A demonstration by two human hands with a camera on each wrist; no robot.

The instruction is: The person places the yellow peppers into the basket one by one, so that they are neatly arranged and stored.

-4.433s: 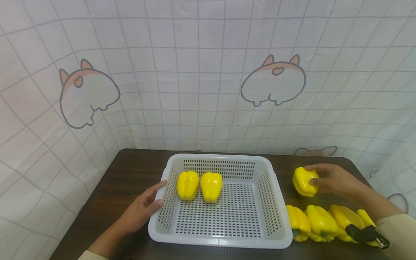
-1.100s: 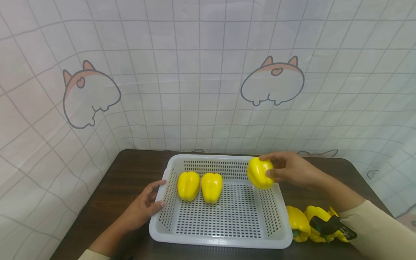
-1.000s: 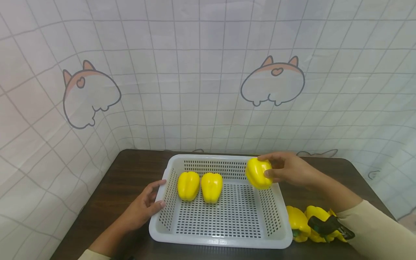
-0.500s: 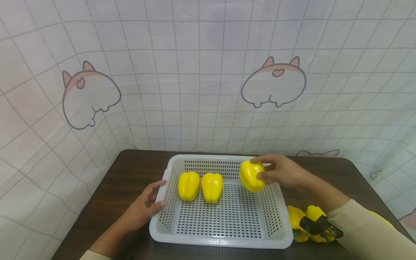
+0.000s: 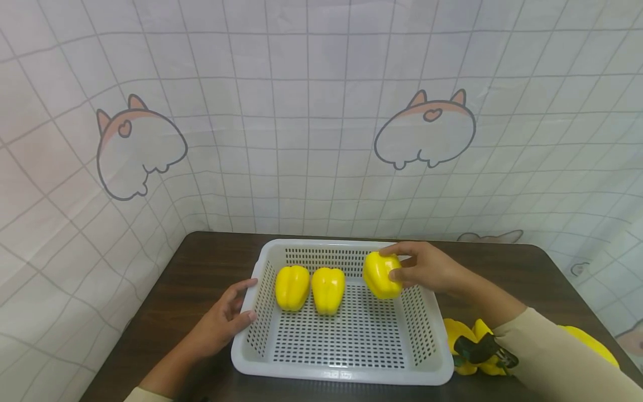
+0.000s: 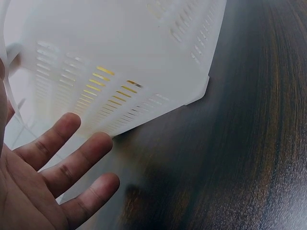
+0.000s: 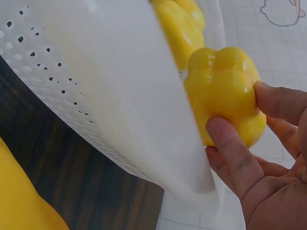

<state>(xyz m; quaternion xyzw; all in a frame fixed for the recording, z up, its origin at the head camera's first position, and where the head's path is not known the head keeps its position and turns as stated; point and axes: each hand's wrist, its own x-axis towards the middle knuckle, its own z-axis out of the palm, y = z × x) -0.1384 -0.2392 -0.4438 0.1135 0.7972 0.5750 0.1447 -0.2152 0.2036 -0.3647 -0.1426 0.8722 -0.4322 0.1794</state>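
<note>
My right hand (image 5: 427, 268) grips a yellow bell pepper (image 5: 380, 276) between thumb and fingers, over the right part of a white perforated plastic basket (image 5: 341, 375). In the right wrist view, the held pepper (image 7: 223, 91) shows its lobed end, with the basket wall (image 7: 129, 91) partly in front of it. Two more yellow bell peppers, a left one (image 5: 292, 287) and a right one (image 5: 328, 290), lie side by side in the basket's left half. My left hand (image 5: 221, 321) touches the basket's left rim; in the left wrist view three fingers (image 6: 79, 163) extend loosely beside the basket wall.
Right of the basket, several yellow bell peppers (image 5: 454, 332) lie on the dark wooden table (image 5: 166, 312), partly hidden by the right sleeve (image 5: 562, 352) and a black wrist strap (image 5: 477, 349). A grid-patterned white cloth (image 5: 321, 139) hangs behind the table.
My right hand has carried the pepper leftward from the table's right side, over the basket's right rim and slightly lower. My left hand stays at the left rim.
</note>
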